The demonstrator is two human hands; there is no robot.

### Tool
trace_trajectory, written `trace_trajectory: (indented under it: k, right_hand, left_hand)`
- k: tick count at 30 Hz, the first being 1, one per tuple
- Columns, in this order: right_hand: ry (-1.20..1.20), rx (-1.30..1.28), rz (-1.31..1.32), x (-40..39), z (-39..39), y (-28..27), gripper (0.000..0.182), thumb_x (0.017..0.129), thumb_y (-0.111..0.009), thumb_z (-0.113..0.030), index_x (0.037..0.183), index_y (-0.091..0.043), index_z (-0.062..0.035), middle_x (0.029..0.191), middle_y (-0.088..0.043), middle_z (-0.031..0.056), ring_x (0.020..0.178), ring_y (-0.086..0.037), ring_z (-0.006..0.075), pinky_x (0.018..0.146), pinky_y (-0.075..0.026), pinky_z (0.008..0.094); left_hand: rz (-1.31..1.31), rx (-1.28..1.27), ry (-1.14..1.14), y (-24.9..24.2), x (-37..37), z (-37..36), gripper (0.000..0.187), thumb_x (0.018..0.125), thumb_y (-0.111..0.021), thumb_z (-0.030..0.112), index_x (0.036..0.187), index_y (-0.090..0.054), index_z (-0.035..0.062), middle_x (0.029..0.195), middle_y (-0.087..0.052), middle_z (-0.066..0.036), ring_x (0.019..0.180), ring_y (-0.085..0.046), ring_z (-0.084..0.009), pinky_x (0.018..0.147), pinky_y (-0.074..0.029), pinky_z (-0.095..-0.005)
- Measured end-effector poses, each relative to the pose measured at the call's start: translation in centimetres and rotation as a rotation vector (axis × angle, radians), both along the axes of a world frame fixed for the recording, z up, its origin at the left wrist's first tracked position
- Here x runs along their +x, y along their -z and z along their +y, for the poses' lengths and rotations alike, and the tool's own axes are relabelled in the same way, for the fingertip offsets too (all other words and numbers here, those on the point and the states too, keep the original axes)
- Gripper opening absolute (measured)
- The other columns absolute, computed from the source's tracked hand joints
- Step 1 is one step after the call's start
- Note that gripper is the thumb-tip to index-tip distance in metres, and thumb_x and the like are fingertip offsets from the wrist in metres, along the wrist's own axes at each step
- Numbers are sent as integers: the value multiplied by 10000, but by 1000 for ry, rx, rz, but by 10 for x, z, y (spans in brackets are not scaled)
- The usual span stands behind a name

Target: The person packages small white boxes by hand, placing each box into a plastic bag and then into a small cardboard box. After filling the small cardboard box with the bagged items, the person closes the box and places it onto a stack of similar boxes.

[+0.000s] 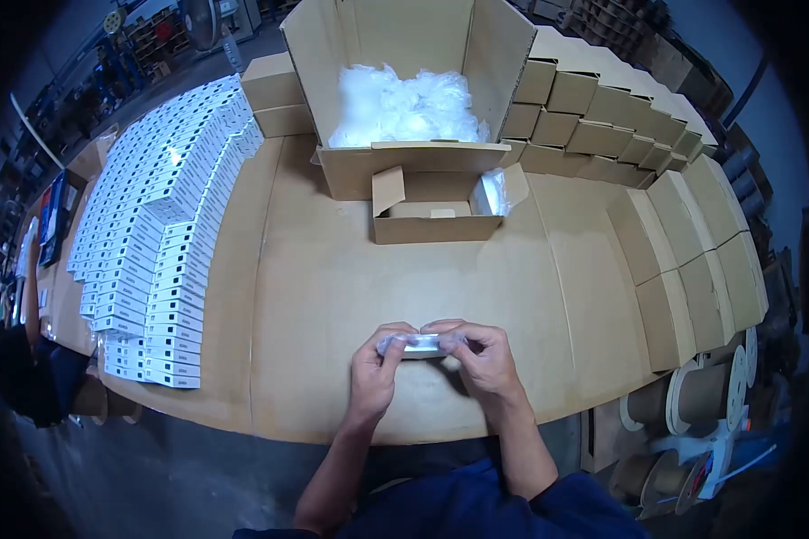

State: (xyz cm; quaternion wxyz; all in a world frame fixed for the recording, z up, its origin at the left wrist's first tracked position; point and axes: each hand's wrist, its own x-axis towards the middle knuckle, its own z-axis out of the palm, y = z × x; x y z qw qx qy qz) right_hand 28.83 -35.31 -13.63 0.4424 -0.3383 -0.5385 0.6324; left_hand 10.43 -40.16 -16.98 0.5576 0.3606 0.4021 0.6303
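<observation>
Between both hands, just above the front of the table, is a small silvery-white item in clear plastic wrap [421, 345]; its exact kind does not show. My left hand [374, 370] pinches its left end with thumb and fingers. At the other end, my right hand [484, 357] grips it the same way. Beyond the hands stands a small open cardboard box [436, 231] with its flaps up. Inside that box, at the right, sits a plastic-wrapped piece [492, 193]. Behind it, a large open carton [368, 171] holds a heap of clear plastic bags [404, 103].
White labelled boxes [166, 242] are stacked high along the left. Closed brown cartons [593, 126] line the back right, and more cartons [683, 260] stand at the right edge. Cable spools [701, 395] sit below right. Another person [36, 359] is at far left.
</observation>
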Motion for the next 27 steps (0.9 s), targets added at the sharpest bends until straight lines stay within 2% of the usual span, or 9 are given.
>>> trace_trajectory:
  k: [3, 6, 7, 10, 14, 15, 19, 23, 27]
  right_hand:
    - [137, -94, -65, -5, -2, -9, 132, 991, -634, -1, 1011, -751, 58, 1182, -737, 151, 1059, -685, 193, 936, -539, 320]
    - [345, -10, 191, -11, 3, -13, 151, 999, -632, -16, 1033, -755, 63, 1308, -682, 157, 1121, -666, 219, 961, -531, 344]
    - [318, 37, 208, -7, 4, -13, 163, 953, -661, 19, 1067, -777, 13, 1418, -607, 169, 1178, -646, 263, 993, -520, 384]
    - [84, 517, -102, 6, 6, -18, 241, 882, -705, 45, 1085, -795, -48, 1457, -568, 186, 1174, -643, 291, 1012, -511, 412]
    - [-66, 410, -327, 0, 3, -22, 312, 810, -751, 51, 1097, -793, -64, 1250, -698, 166, 1058, -673, 282, 956, -527, 372]
    - [-44, 415, -435, 1, 4, -19, 318, 793, -778, 39, 1097, -787, -53, 1077, -752, 138, 1009, -695, 274, 912, -536, 360]
    - [-17, 288, -349, -3, 4, -24, 351, 762, -777, 89, 1103, -768, 5, 1104, -754, 162, 1052, -703, 267, 954, -543, 370]
    - [-38, 280, -368, 2, 7, -23, 337, 780, -795, 37, 1113, -758, -3, 1135, -755, 160, 1121, -698, 283, 1005, -526, 382]
    - [14, 253, -369, 4, 6, -16, 308, 808, -819, -58, 1110, -762, -30, 1140, -760, 150, 1194, -671, 311, 1060, -490, 411]
  left_hand:
    - [-21, -83, -77, -11, 5, 2, 221, 1075, -555, 126, 1087, -691, -49, 1078, -690, -80, 1008, -632, -139, 956, -490, -287]
    - [-55, -133, -146, -17, 4, 6, 259, 1082, -561, 167, 1083, -695, -55, 1044, -708, -78, 959, -647, -126, 909, -518, -285]
    - [-70, -144, -167, -18, 3, 7, 269, 1083, -564, 178, 1089, -694, -57, 1040, -713, -80, 948, -651, -122, 894, -528, -285]
    - [-68, -117, -187, -12, 0, 8, 290, 1083, -566, 197, 1092, -697, -61, 1048, -714, -85, 955, -660, -125, 879, -553, -299]
    - [-25, -108, -177, -3, 1, 7, 289, 1089, -553, 203, 1103, -685, -54, 1039, -709, -90, 947, -664, -132, 878, -563, -308]
    - [-62, -126, -193, -4, 4, 6, 284, 1091, -548, 202, 1104, -678, -50, 1036, -706, -92, 938, -661, -129, 871, -560, -302]
    - [-180, -118, -179, 13, -4, 6, 241, 1107, -498, 191, 1168, -608, -15, 1021, -681, -103, 961, -647, -126, 849, -550, -292]
    - [-175, -114, -154, 21, -11, 5, 263, 1113, -472, 185, 1259, -575, -9, 1058, -674, -118, 1010, -638, -133, 876, -546, -304]
    - [-15, -119, -20, -35, -15, 4, 309, 1104, -479, 159, 1349, -553, -15, 1124, -658, -126, 1040, -639, -155, 916, -535, -307]
